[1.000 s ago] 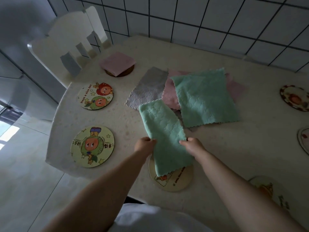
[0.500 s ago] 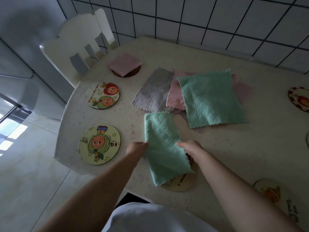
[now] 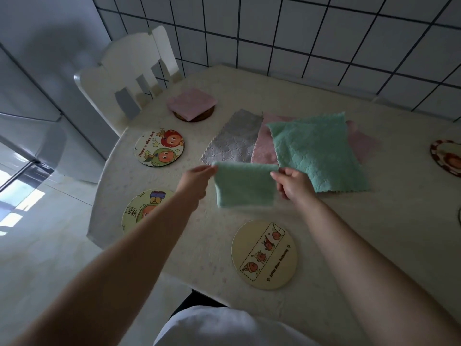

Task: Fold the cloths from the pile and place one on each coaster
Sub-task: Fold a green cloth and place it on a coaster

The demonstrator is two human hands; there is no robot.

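Note:
A folded green cloth point(image 3: 244, 184) hangs above the table between my hands. My left hand point(image 3: 195, 181) pinches its upper left corner and my right hand point(image 3: 293, 183) pinches its upper right corner. Behind it lies the pile: a grey cloth point(image 3: 235, 139), a pink cloth point(image 3: 265, 146) and a spread green cloth point(image 3: 316, 151) on top. A folded pink cloth point(image 3: 190, 103) sits on a brown coaster point(image 3: 199, 117) at the back left. Bare round coasters lie nearby: one in front of me point(image 3: 264, 254), one under my left forearm point(image 3: 139, 208), one further back point(image 3: 159, 147).
A white chair point(image 3: 127, 78) stands at the table's far left corner. A tiled wall point(image 3: 299, 33) runs behind the cream table point(image 3: 374, 233). Another coaster point(image 3: 446, 157) lies at the right edge. The table's left edge drops to a pale floor.
Both hands lifted the green cloth off the near coaster and folded it shorter; it now hangs in the air further from me. The near coaster is uncovered.

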